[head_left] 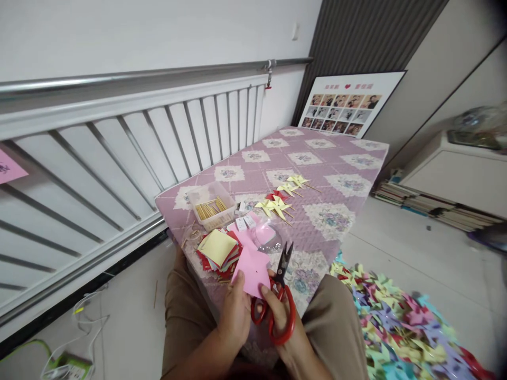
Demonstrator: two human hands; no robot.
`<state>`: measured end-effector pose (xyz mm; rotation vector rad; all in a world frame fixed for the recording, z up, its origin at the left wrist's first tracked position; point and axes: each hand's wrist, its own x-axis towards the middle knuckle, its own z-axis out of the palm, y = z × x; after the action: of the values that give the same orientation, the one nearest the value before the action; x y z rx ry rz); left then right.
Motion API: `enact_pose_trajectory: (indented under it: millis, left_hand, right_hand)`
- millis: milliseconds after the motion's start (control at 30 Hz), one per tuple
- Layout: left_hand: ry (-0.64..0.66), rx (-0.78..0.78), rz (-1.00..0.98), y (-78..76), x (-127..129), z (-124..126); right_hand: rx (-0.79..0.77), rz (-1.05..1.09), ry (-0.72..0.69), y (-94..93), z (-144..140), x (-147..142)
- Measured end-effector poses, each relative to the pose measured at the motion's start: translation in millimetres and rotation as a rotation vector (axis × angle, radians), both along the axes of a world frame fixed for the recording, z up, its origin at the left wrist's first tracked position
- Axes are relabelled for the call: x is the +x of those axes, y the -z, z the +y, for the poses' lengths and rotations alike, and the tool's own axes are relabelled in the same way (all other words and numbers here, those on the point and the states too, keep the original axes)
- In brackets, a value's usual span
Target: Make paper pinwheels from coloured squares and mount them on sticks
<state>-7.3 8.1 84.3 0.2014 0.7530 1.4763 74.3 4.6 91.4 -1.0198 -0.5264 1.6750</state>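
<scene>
Pink paper (252,266) we pinch between our left hand (234,302) and right hand (278,309), close together over the near end of the patterned surface (317,240), the right hand also carrying slightly parted red-handled scissors (281,277), while a stack of coloured squares (217,248) lies near the left hand.

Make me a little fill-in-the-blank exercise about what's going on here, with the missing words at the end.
1. The left hand grips a sheet of ____ paper.
2. The right hand holds scissors with ____ handles.
3. The square sheet on top of the paper stack is pale ____.
4. Beside the table, a heap of paper pinwheels lies on the ____.

Missing words: pink; red; yellow; floor.
</scene>
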Motion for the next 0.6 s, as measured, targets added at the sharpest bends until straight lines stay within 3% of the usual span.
enact_pose_trajectory:
  millis: [100,200,333,467,533,600]
  left_hand:
    - [0.037,0.021,0.039,5.4,-3.8,-4.2]
    - [0.134,0.039,0.069,-0.1,-19.3,1.9]
    - [0.331,-0.04,0.041,-12.7,-45.6,20.2]
    - [0.518,0.035,0.057,-14.2,-51.3,27.8]
    - [0.528,0.048,0.096,-11.3,-45.5,27.4]
    - [0.432,0.031,0.126,-8.0,-39.0,27.7]
  right_hand:
    - [0.023,-0.044,-0.018,-2.4,3.5,2.9]
    - [0.034,-0.139,-0.088,-3.2,6.3,13.5]
    - [0.061,-0.244,-0.173,-13.4,9.8,32.3]
    - [0.147,-0.39,-0.325,-27.9,17.0,48.4]
    - [0.201,-0.483,-0.365,-27.1,22.0,54.8]
    - [0.249,-0.563,-0.294,-18.4,25.7,60.8]
